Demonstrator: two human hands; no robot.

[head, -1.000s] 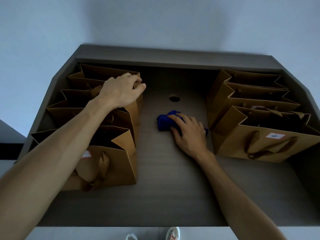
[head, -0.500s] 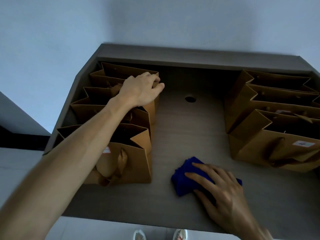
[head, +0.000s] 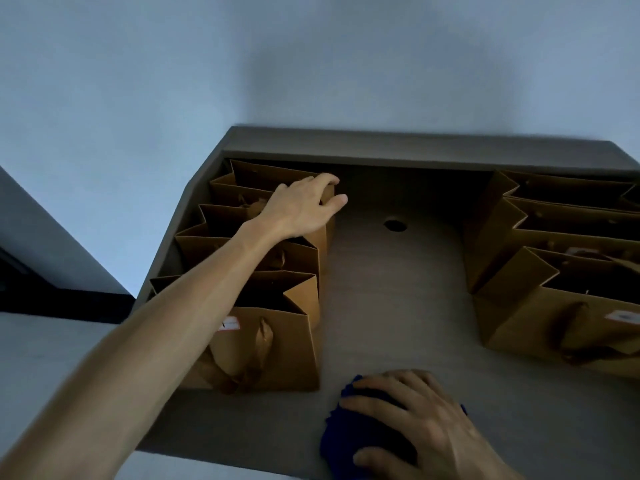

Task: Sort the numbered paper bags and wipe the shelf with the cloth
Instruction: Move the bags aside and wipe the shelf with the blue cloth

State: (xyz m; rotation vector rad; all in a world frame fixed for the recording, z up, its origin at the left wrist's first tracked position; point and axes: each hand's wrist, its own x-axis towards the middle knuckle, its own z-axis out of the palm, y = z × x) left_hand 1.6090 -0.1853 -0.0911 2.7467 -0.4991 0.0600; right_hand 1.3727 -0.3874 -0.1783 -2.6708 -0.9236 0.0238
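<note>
Shelf (head: 388,306): matte grey, wood-grained, with a round hole (head: 392,225) near the back edge. Creased kraft paper bags (head: 277,348) stand in rows at both sides. Left hand (head: 304,206) grasps a rear bag's rim (head: 329,192). Right hand (head: 415,420), fingers spread flat, presses a nubby blue cloth (head: 337,434) at the front edge.

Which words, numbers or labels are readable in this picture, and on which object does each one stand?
No text can be read here.
White label with red edge on the front left paper bag: partly hidden by the forearm, writing not legible.
White label on the front right paper bag: a dark mark, too blurred to read.
Pale label on the bag behind it: too dark and blurred.
</note>
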